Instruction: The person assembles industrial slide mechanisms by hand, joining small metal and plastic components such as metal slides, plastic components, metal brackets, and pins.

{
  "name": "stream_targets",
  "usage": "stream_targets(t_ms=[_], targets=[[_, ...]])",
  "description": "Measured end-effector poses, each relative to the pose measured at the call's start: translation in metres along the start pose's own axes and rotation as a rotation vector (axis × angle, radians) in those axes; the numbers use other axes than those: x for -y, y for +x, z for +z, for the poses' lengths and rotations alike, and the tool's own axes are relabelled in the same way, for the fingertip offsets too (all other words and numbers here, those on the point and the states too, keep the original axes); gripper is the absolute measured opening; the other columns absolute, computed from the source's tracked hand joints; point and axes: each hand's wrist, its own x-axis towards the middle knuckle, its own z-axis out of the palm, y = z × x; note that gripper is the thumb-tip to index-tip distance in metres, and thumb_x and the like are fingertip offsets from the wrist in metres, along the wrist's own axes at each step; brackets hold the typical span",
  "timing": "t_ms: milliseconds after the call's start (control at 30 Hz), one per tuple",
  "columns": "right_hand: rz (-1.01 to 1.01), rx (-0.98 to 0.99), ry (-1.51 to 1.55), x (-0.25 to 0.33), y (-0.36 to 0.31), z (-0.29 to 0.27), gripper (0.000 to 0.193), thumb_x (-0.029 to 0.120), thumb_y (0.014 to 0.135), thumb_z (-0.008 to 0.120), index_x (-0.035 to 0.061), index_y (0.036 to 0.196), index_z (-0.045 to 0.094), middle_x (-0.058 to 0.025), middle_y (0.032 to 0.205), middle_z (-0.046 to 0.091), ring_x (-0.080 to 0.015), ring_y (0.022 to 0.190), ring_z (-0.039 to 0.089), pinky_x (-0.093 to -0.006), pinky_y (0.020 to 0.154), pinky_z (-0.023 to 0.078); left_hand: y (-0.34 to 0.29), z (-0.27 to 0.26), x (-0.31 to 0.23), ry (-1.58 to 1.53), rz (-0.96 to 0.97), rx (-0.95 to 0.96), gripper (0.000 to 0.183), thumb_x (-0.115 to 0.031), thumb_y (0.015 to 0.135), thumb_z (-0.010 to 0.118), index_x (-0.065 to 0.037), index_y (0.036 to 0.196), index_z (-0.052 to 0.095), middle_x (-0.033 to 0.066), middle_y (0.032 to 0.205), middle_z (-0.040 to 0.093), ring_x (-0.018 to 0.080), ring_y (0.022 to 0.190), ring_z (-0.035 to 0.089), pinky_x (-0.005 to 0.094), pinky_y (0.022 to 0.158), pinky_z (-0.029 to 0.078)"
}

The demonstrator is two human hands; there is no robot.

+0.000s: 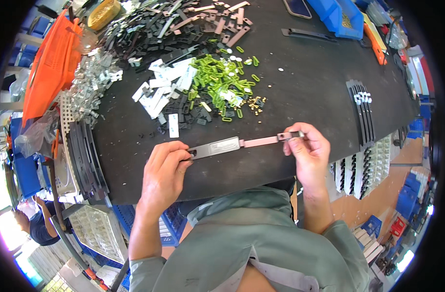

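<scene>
Between my hands stretches a long, flat grey bar (215,148) with a pale raised plate on it. A narrow pinkish strip (261,141) extends from its right end. My left hand (165,170) is closed on the bar's left end, next to a dark slot. With thumb and fingers, my right hand (310,152) pinches a small metal end piece (284,136) with a hole, where the pinkish strip ends. Beyond the bar lie a heap of green oval rings (220,78), white sticker-like pieces (157,92), small black parts (186,109) and tiny brass-coloured bits (255,104).
Dark strips and pinkish pieces (237,36) are piled at the far side of the black table (300,92). Small silvery clips (91,82) and an orange basket (49,68) stand left. Assembled bars (361,114) lie right; a blue bin (337,17) is at far right.
</scene>
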Motion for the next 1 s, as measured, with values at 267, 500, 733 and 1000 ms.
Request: stream_targets(t_ms=[267, 500, 733, 1000], targets=[[0.162, 0.106, 0.009, -0.006, -0.019, 0.018, 0.021, -0.007, 0.096, 0.064, -0.0024, 0.116, 0.067, -0.0043, 0.101, 0.067, -0.0093, 0.085, 0.065, -0.0247, 0.078, 0.054, -0.002, 0.013, -0.028, -0.002, 0.068, -0.005, 0.017, 0.007, 0.077, 0.072, 0.001, 0.091, 0.064, 0.0181, 0.106, 0.067, 0.0347, 0.094, 0.065, 0.0408, 0.083, 0.053], [0.128, 0.189, 0.227, -0.015, -0.019, 0.028, 0.021, -0.009, 0.092, 0.069, -0.0054, 0.112, 0.068, -0.0093, 0.116, 0.061, -0.0112, 0.089, 0.063, -0.0260, 0.077, 0.053, 0.000, 0.017, -0.044, -0.003, -0.002, 0.141, 0.051, 0.008, 0.078, 0.069, -0.014, 0.123, 0.075, 0.0124, 0.104, 0.063, 0.0321, 0.092, 0.063, 0.0395, 0.080, 0.054], [0.063, 0.200, 0.009, 0.032, -0.016, 0.027, 0.022, -0.014, 0.086, 0.069, -0.0110, 0.108, 0.070, -0.0168, 0.113, 0.067, -0.0208, 0.097, 0.068, -0.0307, 0.085, 0.056, 0.008, 0.030, -0.049, -0.172, 0.124, 0.132, 0.052, 0.004, 0.082, 0.069, -0.022, 0.127, 0.075, 0.0102, 0.104, 0.065, 0.0296, 0.093, 0.064, 0.0383, 0.078, 0.055], [-0.216, 0.373, -0.498, 0.111, -0.011, 0.027, 0.017, 0.005, 0.085, 0.077, -0.0063, 0.097, 0.073, -0.0199, 0.095, 0.074, -0.0268, 0.088, 0.071, -0.0344, 0.079, 0.055, 0.008, 0.046, -0.041, -0.256, 0.351, -0.026, 0.025, -0.008, 0.072, 0.085, -0.004, 0.086, 0.065, 0.0124, 0.098, 0.070, 0.0296, 0.082, 0.068, 0.0378, 0.072, 0.058]])
